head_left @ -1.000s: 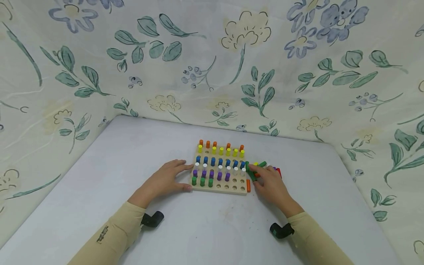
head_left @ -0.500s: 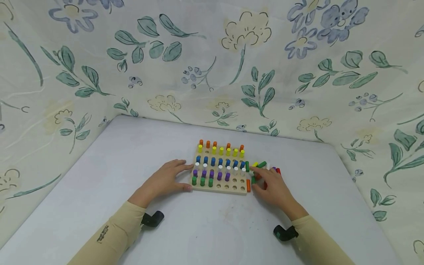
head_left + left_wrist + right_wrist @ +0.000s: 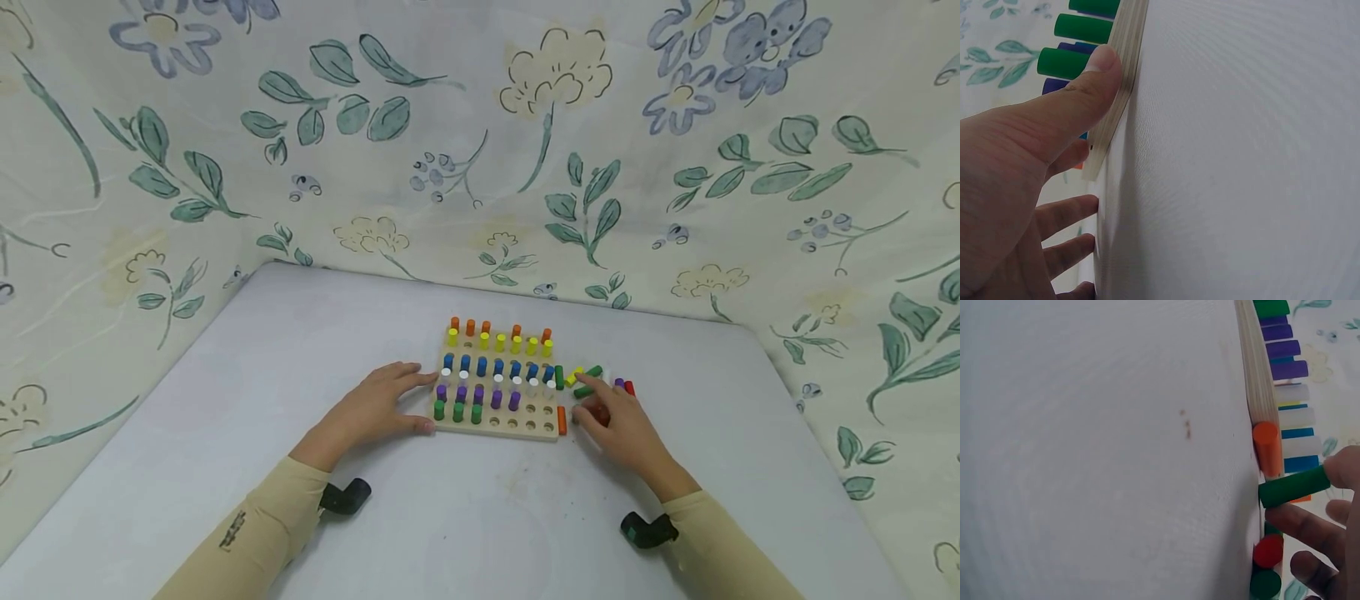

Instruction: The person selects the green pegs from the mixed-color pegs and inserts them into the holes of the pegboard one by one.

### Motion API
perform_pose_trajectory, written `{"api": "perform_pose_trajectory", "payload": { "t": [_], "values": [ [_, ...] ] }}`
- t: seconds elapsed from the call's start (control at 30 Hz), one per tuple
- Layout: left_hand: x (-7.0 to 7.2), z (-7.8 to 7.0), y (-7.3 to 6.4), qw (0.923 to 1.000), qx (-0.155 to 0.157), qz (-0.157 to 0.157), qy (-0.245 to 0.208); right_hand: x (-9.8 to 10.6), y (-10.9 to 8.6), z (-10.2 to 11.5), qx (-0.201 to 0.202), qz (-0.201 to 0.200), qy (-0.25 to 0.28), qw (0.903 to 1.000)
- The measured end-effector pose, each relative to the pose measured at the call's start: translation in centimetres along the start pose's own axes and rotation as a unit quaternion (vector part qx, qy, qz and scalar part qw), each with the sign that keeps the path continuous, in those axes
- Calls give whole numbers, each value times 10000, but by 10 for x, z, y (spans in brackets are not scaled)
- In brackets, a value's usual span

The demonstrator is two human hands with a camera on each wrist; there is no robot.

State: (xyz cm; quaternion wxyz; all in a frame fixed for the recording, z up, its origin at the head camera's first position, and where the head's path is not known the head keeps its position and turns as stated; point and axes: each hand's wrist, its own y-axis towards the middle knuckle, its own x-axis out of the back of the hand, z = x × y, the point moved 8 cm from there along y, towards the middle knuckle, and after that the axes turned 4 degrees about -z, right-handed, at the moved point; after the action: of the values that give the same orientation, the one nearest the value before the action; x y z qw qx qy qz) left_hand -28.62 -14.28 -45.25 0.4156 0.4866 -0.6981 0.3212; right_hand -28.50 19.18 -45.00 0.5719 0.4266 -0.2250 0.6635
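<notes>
A pale wooden peg board (image 3: 517, 434) bears rows of coloured pegs, with orange at the back and green in front. My left hand (image 3: 372, 408) rests at its left side, fingers fairly straight. In the left wrist view its thumb (image 3: 1100, 69) presses on the board's edge beside a green peg (image 3: 1063, 64). My right hand (image 3: 622, 425) is among loose pegs to the right of the board. In the right wrist view its thumb meets one end of a green peg (image 3: 1294, 486), standing steeply, and a curled finger lies against its other side.
A loose orange peg (image 3: 562, 421) and a green one (image 3: 559, 377) lie along the board's right edge. More lie beyond my right fingers, including a yellow peg (image 3: 574, 376) and a red peg (image 3: 630, 389). A flowered cloth (image 3: 480, 167) rises behind the white table (image 3: 337, 317).
My right hand has drawn back a little to the right from the board's edge, uncovering the yellow and green pegs near its fingertips. My left hand and the board have stayed put.
</notes>
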Motion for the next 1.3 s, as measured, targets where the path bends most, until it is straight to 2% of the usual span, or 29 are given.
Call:
{"api": "perform_pose_trajectory", "payload": {
  "t": [0.5, 1.3],
  "values": [
    [1, -1, -1, 10000, -17, -12, 19, 2, -1, -3, -78, -303, 389, 9988],
    [-1, 1, 1, 10000, 3, -25, 29, 5, -3, 5, 227, -400, 248, 9986]
  ]
}}
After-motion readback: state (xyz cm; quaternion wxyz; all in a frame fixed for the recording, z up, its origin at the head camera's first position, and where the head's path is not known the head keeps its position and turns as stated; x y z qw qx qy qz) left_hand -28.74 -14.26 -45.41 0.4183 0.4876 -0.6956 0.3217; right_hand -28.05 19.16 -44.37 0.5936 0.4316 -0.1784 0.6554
